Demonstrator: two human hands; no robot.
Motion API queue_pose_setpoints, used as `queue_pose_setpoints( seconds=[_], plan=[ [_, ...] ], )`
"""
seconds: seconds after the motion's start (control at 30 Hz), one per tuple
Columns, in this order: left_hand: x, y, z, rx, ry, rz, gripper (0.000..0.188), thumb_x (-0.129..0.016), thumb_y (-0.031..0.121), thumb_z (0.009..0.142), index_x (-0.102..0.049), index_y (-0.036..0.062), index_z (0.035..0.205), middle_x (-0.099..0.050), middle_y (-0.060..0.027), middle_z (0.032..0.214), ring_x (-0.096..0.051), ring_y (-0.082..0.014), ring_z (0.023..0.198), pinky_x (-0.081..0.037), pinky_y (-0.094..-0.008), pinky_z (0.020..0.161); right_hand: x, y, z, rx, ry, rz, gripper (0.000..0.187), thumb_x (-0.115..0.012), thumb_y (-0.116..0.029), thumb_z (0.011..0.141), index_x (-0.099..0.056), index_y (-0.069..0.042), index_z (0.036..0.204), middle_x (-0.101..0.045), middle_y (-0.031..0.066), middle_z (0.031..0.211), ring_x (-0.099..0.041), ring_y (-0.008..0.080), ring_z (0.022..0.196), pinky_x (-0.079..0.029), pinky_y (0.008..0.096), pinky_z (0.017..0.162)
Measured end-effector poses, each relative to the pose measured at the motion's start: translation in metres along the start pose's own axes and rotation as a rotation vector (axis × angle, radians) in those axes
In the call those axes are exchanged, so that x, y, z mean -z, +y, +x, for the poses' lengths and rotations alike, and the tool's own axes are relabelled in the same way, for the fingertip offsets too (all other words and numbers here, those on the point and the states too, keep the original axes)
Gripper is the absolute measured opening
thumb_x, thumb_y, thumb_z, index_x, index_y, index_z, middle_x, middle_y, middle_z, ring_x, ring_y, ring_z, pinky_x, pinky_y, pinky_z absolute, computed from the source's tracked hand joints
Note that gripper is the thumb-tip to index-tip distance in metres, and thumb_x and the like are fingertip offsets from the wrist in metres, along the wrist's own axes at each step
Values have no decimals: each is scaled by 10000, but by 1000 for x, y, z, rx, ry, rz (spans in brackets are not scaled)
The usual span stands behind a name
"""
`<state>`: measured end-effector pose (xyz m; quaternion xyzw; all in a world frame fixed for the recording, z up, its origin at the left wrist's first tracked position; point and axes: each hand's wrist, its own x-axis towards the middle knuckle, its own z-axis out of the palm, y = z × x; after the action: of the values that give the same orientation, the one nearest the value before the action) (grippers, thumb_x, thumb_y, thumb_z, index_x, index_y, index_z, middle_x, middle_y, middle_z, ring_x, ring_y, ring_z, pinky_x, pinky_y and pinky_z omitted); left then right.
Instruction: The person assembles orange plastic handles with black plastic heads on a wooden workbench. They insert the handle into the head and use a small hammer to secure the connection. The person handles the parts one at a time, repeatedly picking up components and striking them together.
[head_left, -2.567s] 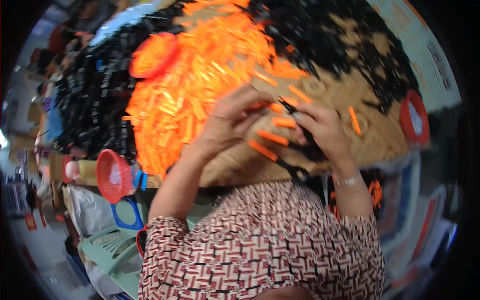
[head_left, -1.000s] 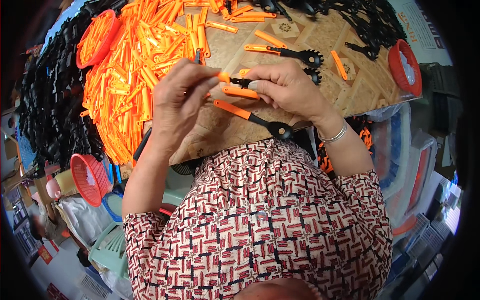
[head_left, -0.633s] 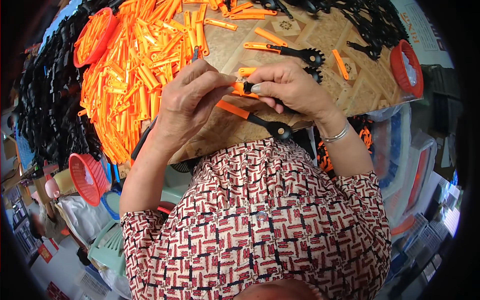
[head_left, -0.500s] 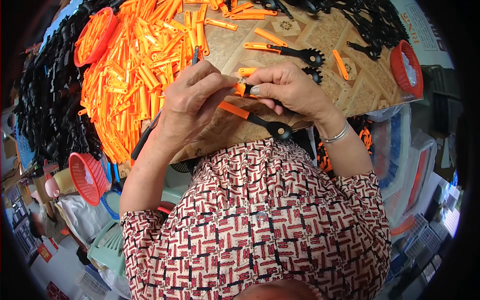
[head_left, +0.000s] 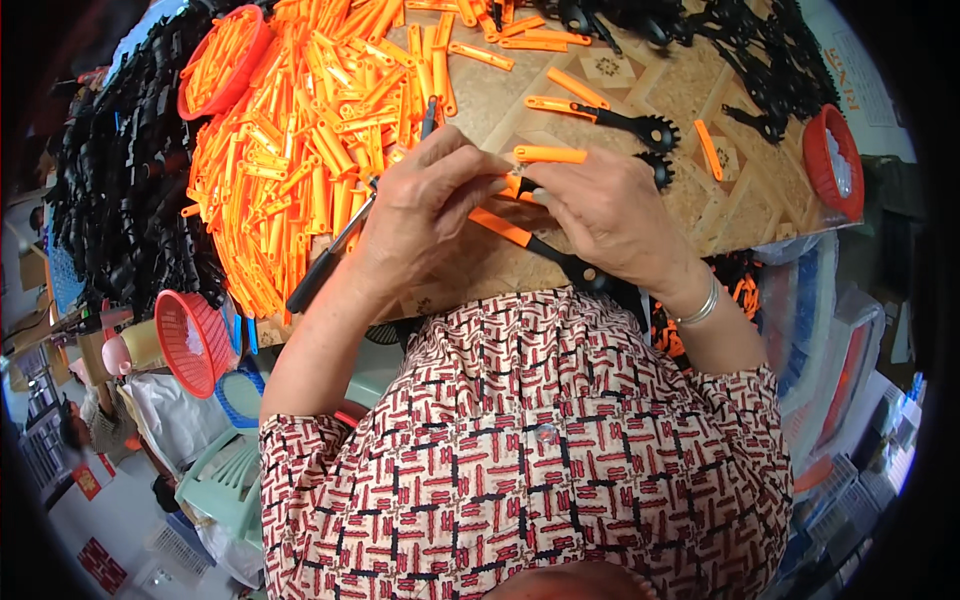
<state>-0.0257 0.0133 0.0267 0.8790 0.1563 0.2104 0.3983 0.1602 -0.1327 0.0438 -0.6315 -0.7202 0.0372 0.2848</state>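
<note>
From afar, I see loose orange handles (head_left: pixel 333 150) heaped at left, plenty unused. The left hand (head_left: pixel 430 195) pinches one orange handle (head_left: pixel 514 186) against a black piece (head_left: pixel 529 186) between the hands — seating unclear. Below, one orange-and-black utensil (head_left: pixel 503 229) looks joined. The right hand (head_left: pixel 612 215) grips the black piece — beyond, black utensil heads (head_left: pixel 770 55) seem handleless.

Slim orange plastic handles (head_left: pixel 285 205) lie heaped left on the brown patterned tabletop (head_left: pixel 740 208), some in a round red plastic basket (head_left: pixel 252 82) — black plastic pieces (head_left: pixel 125 170) farther left; black plastic utensils (head_left: pixel 772 62) spread far right — behind another round red plastic basket (head_left: pixel 820 168).
</note>
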Motion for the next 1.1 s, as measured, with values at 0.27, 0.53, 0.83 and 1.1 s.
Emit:
queue_pose_setpoints(
  seconds=[0.27,0.53,0.83,1.1],
  plan=[
    [52,-70,74,-45,104,459,226,-691,191,965,-735,120,1175,-668,-106,1002,-647,-283,985,-518,-383,891,-10,15,-35,-468,249,388,271,-684,10,894,-754,-15,1154,-767,134,912,-698,191,716,-540,306,661],
    [-5,-99,132,-304,-119,843,191,-685,253,933,-714,162,1098,-657,-24,1129,-586,-291,1086,-495,-410,927,-2,15,-41,-636,443,595,259,-661,6,956,-726,36,1205,-753,84,980,-699,97,802,-560,237,712],
    [21,-18,66,99,-45,-179,261,-641,187,1035,-679,64,1263,-676,-20,956,-613,-119,847,-521,-277,767,5,14,-40,-409,317,210,283,-739,9,803,-779,-37,1080,-687,65,897,-661,232,832,-496,341,741],
    [3,24,0,-192,22,203,235,-755,116,907,-713,86,1136,-616,-67,854,-605,-228,792,-466,-354,734,-5,-14,-31,-104,326,-227,265,-756,-56,776,-773,-114,1034,-610,13,855,-601,225,870,-433,381,787]
  ],
)
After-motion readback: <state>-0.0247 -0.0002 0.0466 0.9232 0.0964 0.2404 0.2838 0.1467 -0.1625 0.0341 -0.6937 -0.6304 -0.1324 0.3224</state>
